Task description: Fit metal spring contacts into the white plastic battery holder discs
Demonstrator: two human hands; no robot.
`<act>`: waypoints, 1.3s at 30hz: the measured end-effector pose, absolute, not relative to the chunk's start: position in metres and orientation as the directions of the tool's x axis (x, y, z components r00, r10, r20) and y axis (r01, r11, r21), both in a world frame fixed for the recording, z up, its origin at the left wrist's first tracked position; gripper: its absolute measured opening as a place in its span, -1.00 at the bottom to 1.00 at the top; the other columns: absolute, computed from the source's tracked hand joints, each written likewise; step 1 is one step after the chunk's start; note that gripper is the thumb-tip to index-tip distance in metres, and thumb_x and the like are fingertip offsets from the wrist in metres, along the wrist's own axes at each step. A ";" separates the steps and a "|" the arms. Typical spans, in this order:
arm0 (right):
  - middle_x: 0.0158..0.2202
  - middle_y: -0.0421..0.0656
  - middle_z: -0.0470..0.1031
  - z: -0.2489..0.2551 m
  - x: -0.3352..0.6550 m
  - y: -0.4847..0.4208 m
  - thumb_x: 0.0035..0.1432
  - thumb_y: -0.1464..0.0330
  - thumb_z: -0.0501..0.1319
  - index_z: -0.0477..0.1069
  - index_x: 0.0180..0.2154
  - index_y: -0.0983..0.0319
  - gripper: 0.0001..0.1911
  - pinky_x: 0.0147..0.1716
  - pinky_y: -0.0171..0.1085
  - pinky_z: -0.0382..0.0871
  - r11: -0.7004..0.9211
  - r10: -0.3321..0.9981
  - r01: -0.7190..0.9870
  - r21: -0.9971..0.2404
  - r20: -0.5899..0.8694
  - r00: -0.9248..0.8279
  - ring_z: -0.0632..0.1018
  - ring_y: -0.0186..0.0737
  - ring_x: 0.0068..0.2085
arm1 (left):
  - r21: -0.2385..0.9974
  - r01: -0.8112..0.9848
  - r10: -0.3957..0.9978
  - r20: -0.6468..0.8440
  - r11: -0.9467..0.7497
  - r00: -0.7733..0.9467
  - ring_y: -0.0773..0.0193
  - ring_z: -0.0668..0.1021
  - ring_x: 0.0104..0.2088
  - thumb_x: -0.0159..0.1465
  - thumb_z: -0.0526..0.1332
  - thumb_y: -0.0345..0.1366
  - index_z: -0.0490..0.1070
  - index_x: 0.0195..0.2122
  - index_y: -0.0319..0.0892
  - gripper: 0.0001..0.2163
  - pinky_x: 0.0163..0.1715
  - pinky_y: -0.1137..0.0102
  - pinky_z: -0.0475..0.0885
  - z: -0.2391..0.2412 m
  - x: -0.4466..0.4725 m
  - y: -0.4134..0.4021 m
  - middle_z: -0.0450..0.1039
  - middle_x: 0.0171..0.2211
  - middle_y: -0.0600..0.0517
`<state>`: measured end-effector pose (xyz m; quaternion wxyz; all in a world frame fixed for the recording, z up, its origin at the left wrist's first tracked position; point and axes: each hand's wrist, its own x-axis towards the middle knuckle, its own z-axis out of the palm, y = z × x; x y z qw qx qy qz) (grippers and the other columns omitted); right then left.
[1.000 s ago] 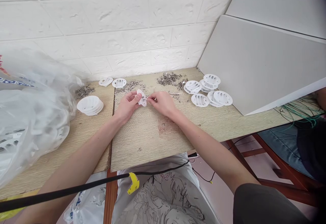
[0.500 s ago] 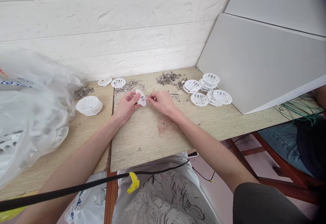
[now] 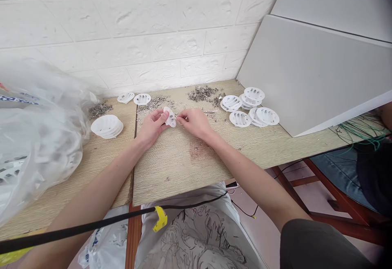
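Note:
A round white plastic disc [image 3: 170, 116] with small metal pieces in its slots is tilted up in my left hand [image 3: 154, 127], thumb on its face and fingers behind. Close to the disc's right edge, my right hand [image 3: 194, 122] is closed in a pinch; what its fingertips hold is too small to make out. Beyond both hands lie loose small metal pieces [image 3: 156, 102] and a darker heap of metal pieces [image 3: 202, 93]. Several discs with metal pieces [image 3: 240, 118] lie overlapping to the right, and a stack of white discs [image 3: 107, 126] stands to the left.
A clear plastic bag [image 3: 45, 138] of white parts bulges over the table's left side. White brick wall [image 3: 147, 28] borders the back; a large grey panel [image 3: 318, 69] leans at right. Green wires [image 3: 361, 132] lie near a seated person. A black cable [image 3: 122, 216] crosses in front.
Almost nothing differs. The disc stays in my left hand, and my right fingers remain pinched beside it.

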<state>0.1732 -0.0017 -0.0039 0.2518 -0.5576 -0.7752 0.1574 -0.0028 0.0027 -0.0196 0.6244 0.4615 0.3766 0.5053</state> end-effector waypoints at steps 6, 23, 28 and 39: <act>-0.33 -0.13 0.62 -0.002 0.173 -0.002 0.27 0.32 0.13 0.62 -0.20 0.22 -0.72 -0.39 -0.29 0.13 0.317 0.948 0.802 -0.507 0.194 -0.252 0.48 -0.23 -0.36 | 0.963 -0.266 0.979 0.002 0.053 0.202 0.18 0.60 -0.21 0.04 0.46 -0.05 0.48 -0.22 -0.23 -0.59 -0.03 0.17 0.50 -0.019 -0.002 0.002 0.54 -0.32 -0.03; -0.30 -0.10 0.63 -0.002 0.171 -0.005 0.28 0.33 0.13 0.62 -0.22 0.22 -0.73 -0.37 -0.29 0.14 0.320 0.946 0.814 -0.485 0.204 -0.251 0.50 -0.22 -0.33 | 0.963 -0.259 0.982 -0.020 0.069 0.186 0.25 0.58 -0.26 0.05 0.47 -0.10 0.48 -0.23 -0.21 -0.63 -0.01 0.19 0.49 -0.017 -0.001 0.000 0.53 -0.32 -0.01; -0.33 -0.11 0.63 -0.001 0.171 -0.005 0.28 0.31 0.14 0.62 -0.21 0.22 -0.73 -0.40 -0.29 0.12 0.302 0.952 0.813 -0.499 0.197 -0.233 0.50 -0.21 -0.35 | 0.952 -0.298 0.983 -0.021 0.076 0.184 0.24 0.58 -0.26 0.03 0.48 -0.08 0.50 -0.27 -0.19 -0.64 -0.03 0.18 0.51 -0.016 -0.001 0.001 0.53 -0.32 -0.01; -0.34 -0.12 0.62 -0.001 0.172 -0.003 0.27 0.33 0.13 0.62 -0.23 0.23 -0.72 -0.40 -0.29 0.13 0.319 0.946 0.806 -0.499 0.212 -0.244 0.49 -0.22 -0.37 | 0.962 -0.268 0.980 -0.006 0.060 0.197 0.12 0.59 -0.16 0.07 0.45 -0.06 0.52 -0.27 -0.16 -0.67 -0.03 0.18 0.51 -0.017 -0.001 0.001 0.53 -0.29 -0.07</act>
